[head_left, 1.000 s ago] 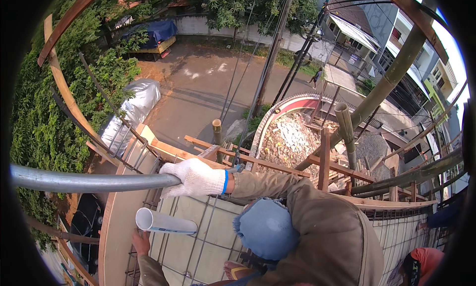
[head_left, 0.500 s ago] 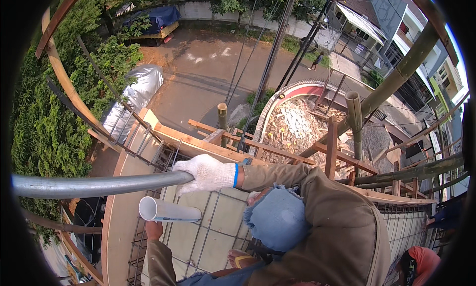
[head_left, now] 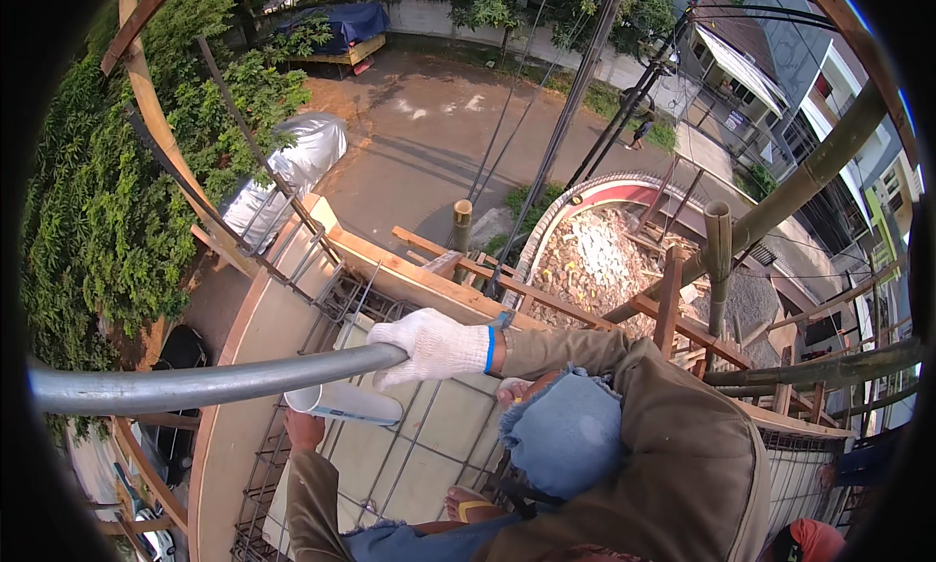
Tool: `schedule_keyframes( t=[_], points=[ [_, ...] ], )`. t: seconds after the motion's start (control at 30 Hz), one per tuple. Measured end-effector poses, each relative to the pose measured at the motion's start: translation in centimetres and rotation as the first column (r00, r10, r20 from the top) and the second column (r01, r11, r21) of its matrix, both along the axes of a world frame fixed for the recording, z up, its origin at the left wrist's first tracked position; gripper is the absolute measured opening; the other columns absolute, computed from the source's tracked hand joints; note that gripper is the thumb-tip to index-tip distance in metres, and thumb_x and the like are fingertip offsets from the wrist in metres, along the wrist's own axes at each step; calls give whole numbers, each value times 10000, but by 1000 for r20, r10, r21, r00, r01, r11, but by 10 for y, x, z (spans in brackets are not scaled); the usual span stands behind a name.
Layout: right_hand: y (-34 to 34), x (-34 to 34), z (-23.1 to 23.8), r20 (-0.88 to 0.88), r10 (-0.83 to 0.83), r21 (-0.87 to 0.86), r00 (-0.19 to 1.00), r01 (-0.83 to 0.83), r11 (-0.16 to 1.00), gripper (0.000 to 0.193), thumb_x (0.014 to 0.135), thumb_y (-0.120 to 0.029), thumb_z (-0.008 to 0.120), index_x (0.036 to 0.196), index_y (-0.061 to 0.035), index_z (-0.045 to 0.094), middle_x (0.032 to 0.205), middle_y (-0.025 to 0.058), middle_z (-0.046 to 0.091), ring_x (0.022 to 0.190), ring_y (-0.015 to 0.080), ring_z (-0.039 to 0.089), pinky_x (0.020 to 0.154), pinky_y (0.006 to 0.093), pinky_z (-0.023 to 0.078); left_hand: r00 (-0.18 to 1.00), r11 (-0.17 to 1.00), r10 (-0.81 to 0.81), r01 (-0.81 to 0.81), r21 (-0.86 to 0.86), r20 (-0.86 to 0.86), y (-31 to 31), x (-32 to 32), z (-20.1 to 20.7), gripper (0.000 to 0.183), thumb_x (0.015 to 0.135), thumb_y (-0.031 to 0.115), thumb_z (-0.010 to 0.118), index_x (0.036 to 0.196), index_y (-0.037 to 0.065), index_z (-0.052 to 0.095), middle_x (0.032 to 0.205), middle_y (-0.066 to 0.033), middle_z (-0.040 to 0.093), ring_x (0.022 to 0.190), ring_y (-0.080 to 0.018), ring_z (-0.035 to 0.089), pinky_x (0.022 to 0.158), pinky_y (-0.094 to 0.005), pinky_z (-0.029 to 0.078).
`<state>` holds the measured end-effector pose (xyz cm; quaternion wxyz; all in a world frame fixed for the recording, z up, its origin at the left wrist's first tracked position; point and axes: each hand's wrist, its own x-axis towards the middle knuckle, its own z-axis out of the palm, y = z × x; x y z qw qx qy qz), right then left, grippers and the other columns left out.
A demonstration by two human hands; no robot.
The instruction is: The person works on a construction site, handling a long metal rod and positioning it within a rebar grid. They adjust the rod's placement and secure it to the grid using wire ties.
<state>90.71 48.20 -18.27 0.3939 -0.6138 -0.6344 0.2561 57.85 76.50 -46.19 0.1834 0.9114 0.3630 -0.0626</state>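
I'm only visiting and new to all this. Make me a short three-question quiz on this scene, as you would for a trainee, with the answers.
1. Multiple choice: what is the gloved right hand holding?
A) a hammer
B) a grey pipe
C) a paint brush
2. True or false: the bare left hand is at the open end of the white tube.
3. Fill the gap: the glove's cuff has a ____ edge.

Key: 1. B; 2. true; 3. blue.
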Motion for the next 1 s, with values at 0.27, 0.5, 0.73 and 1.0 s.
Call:
schedule_keyframes(
  t=[0.27, 0.5, 0.73, 1.0],
  points=[
    [0, -5, -3, -3, 79, -9, 997, -79, 997, 474, 852, -424, 784, 1162, -116, 600, 842, 166, 672, 821, 389, 679, 719, 469, 520, 964, 966, 18, 52, -253, 266, 8, -3, -23, 555, 912, -19, 523, 1459, 73, 497, 1505, -206, 489, 1439, -378, 397, 1171, -469, 342],
    [-3, 7, 0, 46, -12, -17, 999, 13, 1000, 515, 850, -450, 776, 1206, -126, 592, 841, 172, 681, 832, 394, 687, 725, 470, 528, 932, 993, 76, -38, -112, 354, 1, -7, 21, 267, 954, 70, 518, 1159, -1, 674, 1080, -301, 687, 1051, -494, 643, 878, -527, 529],
    [-13, 56, -12, 377, -136, 8, 916, 144, 990, 413, 853, -442, 765, 1119, -154, 636, 808, 105, 675, 775, 306, 704, 689, 417, 550, 905, 973, 221, -179, -144, 364, -21, -7, 90, 377, 1036, 269, 521, 886, -38, 682, 836, -258, 683, 770, -405, 687, 679, -479, 506],
    [-43, 168, 5, 668, -287, 132, 686, 270, 954, 341, 795, -217, 780, 1106, -163, 654, 908, 86, 687, 863, 309, 697, 736, 411, 557, 837, 961, 271, -267, -77, 476, -20, -15, 182, 481, 1067, 324, 527, 759, -43, 571, 614, -96, 507, 611, -149, 417, 562, -377, 365]
  ],
)
